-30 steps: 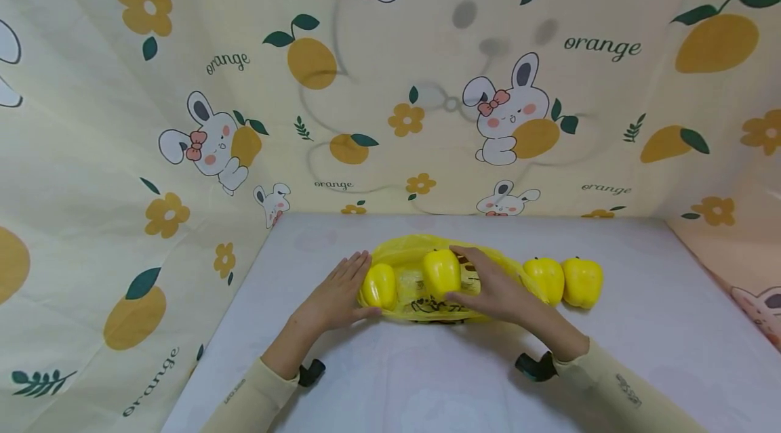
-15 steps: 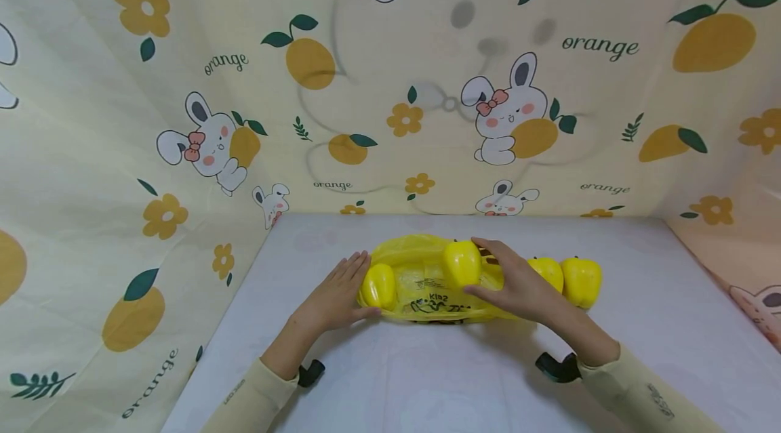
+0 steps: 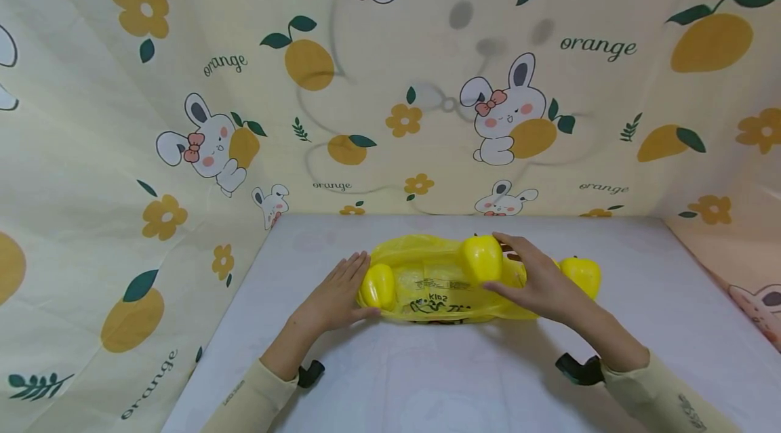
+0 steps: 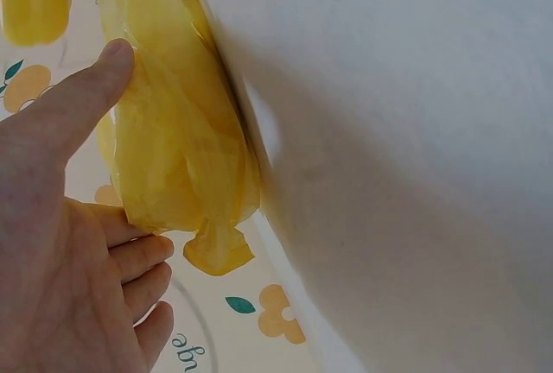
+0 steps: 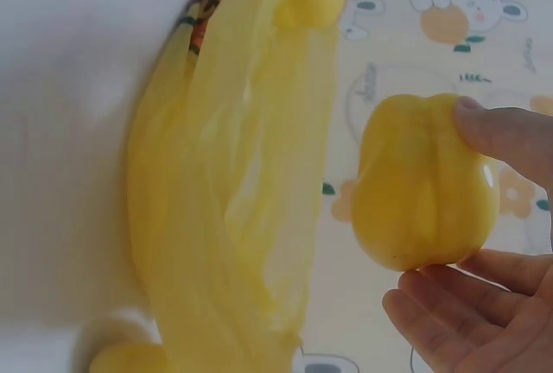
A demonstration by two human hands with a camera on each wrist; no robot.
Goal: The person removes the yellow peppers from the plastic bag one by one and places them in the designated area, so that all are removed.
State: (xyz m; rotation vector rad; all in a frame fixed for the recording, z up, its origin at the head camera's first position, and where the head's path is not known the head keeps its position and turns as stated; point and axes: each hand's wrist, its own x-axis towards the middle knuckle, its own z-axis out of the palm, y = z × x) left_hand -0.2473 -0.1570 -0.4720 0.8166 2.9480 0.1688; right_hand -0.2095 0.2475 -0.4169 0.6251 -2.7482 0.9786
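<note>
Right hand (image 3: 539, 284) has moved further right since the earlier frame, with a yellow bell pepper (image 3: 481, 258) gripped between thumb and fingers, held up above the yellow plastic bag (image 3: 421, 245) and not touching it. Left hand (image 3: 332, 294) is at the bag's left end, fingers pretty straight with the thumb spread toward the near side, touching the plastic but not clenched. Bag's lying on the surface (image 3: 427, 379) with a second pepper (image 3: 379, 287) in its left end, and a third pepper (image 3: 582, 276) sits outside, past the right hand.
</note>
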